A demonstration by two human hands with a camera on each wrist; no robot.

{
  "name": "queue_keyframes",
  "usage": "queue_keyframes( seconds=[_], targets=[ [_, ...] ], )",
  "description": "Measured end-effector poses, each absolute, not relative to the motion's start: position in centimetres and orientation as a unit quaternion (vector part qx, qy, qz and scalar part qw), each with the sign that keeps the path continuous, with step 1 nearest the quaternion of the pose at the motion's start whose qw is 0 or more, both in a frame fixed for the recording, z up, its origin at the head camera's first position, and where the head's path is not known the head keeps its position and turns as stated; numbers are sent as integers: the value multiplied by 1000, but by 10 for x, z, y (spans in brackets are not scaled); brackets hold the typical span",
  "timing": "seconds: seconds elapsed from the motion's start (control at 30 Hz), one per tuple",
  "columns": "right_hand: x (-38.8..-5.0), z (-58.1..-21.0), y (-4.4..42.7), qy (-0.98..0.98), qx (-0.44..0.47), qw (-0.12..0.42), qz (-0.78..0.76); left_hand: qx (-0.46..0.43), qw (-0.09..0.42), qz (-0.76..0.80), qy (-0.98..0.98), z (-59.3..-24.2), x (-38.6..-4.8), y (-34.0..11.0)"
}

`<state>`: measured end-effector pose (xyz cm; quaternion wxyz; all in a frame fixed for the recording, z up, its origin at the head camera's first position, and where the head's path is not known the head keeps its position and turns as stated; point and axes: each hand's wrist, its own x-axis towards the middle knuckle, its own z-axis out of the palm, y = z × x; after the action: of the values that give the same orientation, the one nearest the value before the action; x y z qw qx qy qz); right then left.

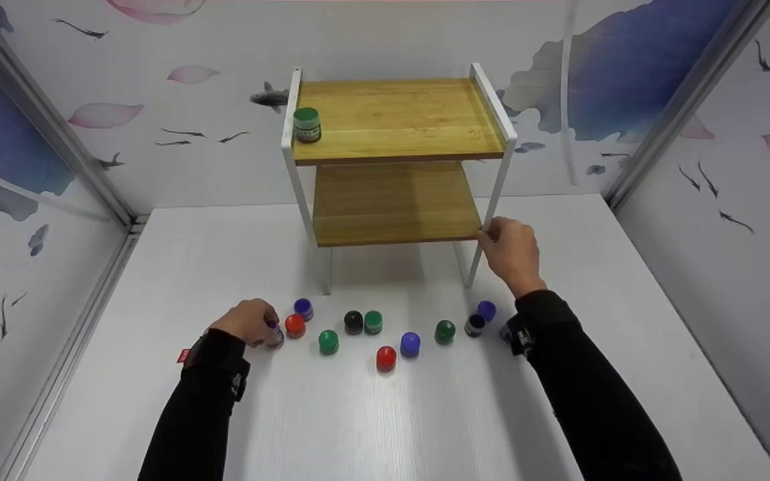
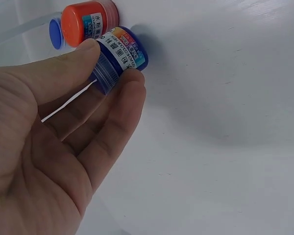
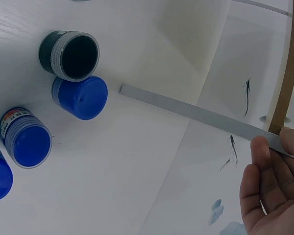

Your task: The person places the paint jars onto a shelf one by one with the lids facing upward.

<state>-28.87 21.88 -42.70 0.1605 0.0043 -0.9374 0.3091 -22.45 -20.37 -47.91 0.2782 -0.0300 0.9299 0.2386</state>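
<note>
My left hand (image 1: 246,322) pinches a dark blue paint jar (image 2: 122,51) between thumb and fingertips at the left end of the scattered jars. In the left wrist view the jar is tilted, its printed label showing. Beside it lie an orange-red jar (image 2: 83,23) and a blue-lidded one (image 2: 56,33). My right hand (image 1: 512,254) holds the right front white leg (image 3: 186,108) of a two-tier wooden shelf (image 1: 398,120), at the height of the lower board (image 1: 398,207). A green-lidded jar (image 1: 307,125) stands on the top board's left side.
Several more paint jars lie across the white table (image 1: 331,421), among them a red one (image 1: 386,359), a blue one (image 1: 410,344), a black one (image 1: 353,322) and a green one (image 1: 445,331). Patterned panels (image 1: 712,167) wall in the table at the back and sides.
</note>
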Motion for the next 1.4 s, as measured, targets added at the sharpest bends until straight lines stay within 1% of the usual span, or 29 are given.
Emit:
queue_keyframes(
  seconds=[0.53, 1.1, 1.4],
  targets=[
    [-288, -425, 219, -938, 0, 149, 312, -22, 278, 224, 934, -466, -228, -206],
    [-288, -425, 219, -940, -1, 145, 309, -8, 278, 205, 938, -433, -240, -207],
    [-288, -426, 219, -939, 6, 155, 307, 16, 281, 205, 938, -411, -245, -201]
  ],
)
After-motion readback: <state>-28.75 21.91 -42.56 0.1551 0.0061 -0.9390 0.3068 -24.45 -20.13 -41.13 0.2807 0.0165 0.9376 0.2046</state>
